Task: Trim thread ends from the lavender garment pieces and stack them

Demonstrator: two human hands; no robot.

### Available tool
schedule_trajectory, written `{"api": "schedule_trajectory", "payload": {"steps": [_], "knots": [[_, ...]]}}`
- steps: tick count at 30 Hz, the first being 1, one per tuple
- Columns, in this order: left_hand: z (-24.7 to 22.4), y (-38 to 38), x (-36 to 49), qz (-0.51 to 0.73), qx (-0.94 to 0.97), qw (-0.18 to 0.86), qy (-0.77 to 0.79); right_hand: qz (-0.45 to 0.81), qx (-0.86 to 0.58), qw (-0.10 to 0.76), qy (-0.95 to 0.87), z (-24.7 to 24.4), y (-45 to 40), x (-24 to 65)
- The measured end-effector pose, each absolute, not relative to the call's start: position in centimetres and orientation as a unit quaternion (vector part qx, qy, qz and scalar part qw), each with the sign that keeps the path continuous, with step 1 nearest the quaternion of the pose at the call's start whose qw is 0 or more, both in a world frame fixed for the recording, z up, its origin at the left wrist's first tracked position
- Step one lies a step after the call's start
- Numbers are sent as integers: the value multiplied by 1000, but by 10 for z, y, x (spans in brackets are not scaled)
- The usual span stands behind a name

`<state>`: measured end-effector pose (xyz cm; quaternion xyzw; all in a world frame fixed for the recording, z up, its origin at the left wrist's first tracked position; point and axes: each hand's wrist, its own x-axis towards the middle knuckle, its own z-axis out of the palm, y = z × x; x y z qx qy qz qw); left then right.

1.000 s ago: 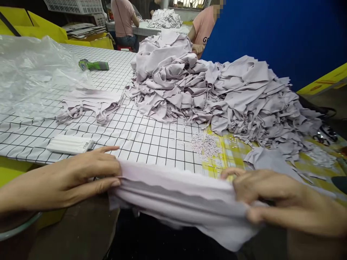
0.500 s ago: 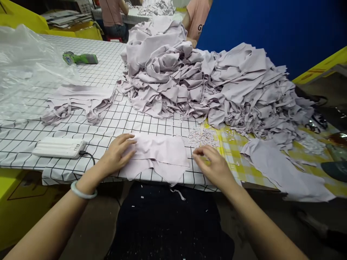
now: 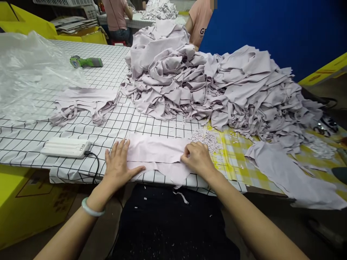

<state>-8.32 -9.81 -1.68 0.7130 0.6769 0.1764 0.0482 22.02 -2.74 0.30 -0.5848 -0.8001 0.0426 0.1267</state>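
Note:
A pale pink-lilac fabric piece (image 3: 155, 148) lies on the checked cloth at the table's near edge, folded over so a second layer shows below its lower edge. At its left end my left hand (image 3: 118, 164) is open, palm down, fingers spread and thumb stretched along the lower layer. My right hand (image 3: 200, 159) is closed in a pinch on the piece's right edge; the fingertips are partly hidden. Just beyond the right hand is a scatter of tiny fabric bits (image 3: 208, 139).
A big heap of lilac fabric (image 3: 173, 72) fills the back and right. Another garment piece (image 3: 86, 95), a white power bank (image 3: 66, 147) with cable, a green handheld tool (image 3: 86, 62) and clear plastic (image 3: 29, 79) lie to the left. Two people in pink sit beyond.
My right hand has moved left from beside the fabric and closed on its right edge. My left hand has spread out flat at the left end. The fabric looks smoother.

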Motion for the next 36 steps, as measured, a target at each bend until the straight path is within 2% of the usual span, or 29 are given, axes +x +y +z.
{"api": "schedule_trajectory", "payload": {"steps": [3, 5, 7, 10, 12, 14, 16, 18, 25, 30, 36], "knots": [[-15, -100, -88, 147, 708, 56, 689, 45, -600, 158, -783, 10, -27, 236], [-11, -99, -90, 128, 711, 55, 690, 95, -607, 194, -765, 17, -43, 250], [-6, -97, -87, 133, 729, 51, 669, 220, -617, 203, -727, 20, -77, 262], [2, -90, -61, 228, 795, 65, 558, 449, -615, 145, -632, 3, -139, 264], [5, -85, -32, 315, 832, 114, 443, 489, -621, 162, -591, -19, -167, 252], [4, -82, -1, 364, 848, 188, 337, 504, -621, 226, -556, -39, -177, 234], [2, -83, 23, 358, 852, 262, 279, 561, -588, 281, -510, -49, -174, 220], [-2, -85, 34, 329, 850, 312, 267, 623, -546, 299, -475, -45, -170, 216], [-8, -98, 38, 298, 855, 306, 295, 602, -566, 349, -442, 2, -204, 248], [-13, -102, 45, 304, 859, 285, 296, 699, -459, 295, -463, 39, -194, 266], [-7, -104, 45, 288, 856, 291, 316, 642, -408, 434, -482, 67, -129, 267]]}}
